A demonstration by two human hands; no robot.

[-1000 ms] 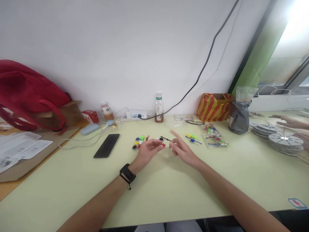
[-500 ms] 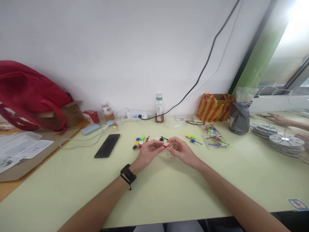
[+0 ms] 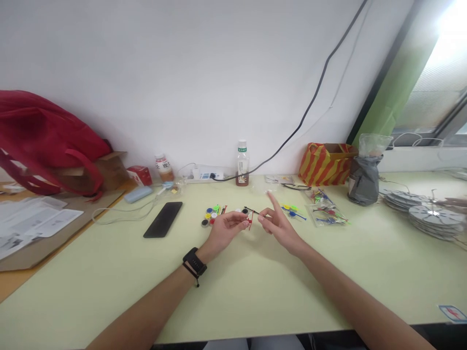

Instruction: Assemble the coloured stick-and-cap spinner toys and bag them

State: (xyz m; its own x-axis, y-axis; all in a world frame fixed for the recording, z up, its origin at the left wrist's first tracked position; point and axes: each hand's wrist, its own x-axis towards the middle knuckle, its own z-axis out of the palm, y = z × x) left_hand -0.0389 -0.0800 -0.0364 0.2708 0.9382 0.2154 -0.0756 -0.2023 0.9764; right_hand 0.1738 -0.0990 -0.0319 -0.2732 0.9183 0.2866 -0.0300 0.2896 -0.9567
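My left hand (image 3: 228, 227) pinches a small red plastic piece (image 3: 250, 222) with a thin upright bar, between thumb and fingertips. Just to its right, my right hand (image 3: 279, 226) is apart from the piece, index finger stretched out and the other fingers loosely bent; nothing shows in it. Beyond my left hand lie several round coloured plastic discs (image 3: 209, 215) and thin coloured sticks (image 3: 221, 209). A black stick (image 3: 251, 209) and a black disc lie behind the red piece. Blue and yellow plastic parts (image 3: 293, 213) are to the right of my right hand.
A black phone (image 3: 163, 219) lies left; a drink bottle (image 3: 242, 164) stands by the wall beside a power strip (image 3: 202, 174). To the right are clear bags of parts (image 3: 328, 210), a striped bag (image 3: 324, 164), a grey bag (image 3: 364, 180), stacked grey discs (image 3: 436, 216) and another person's hand (image 3: 458, 203).
My right hand has let go of the red piece and drawn slightly right, its index finger now stretched out. My left hand keeps the piece, whose thin bar now shows.
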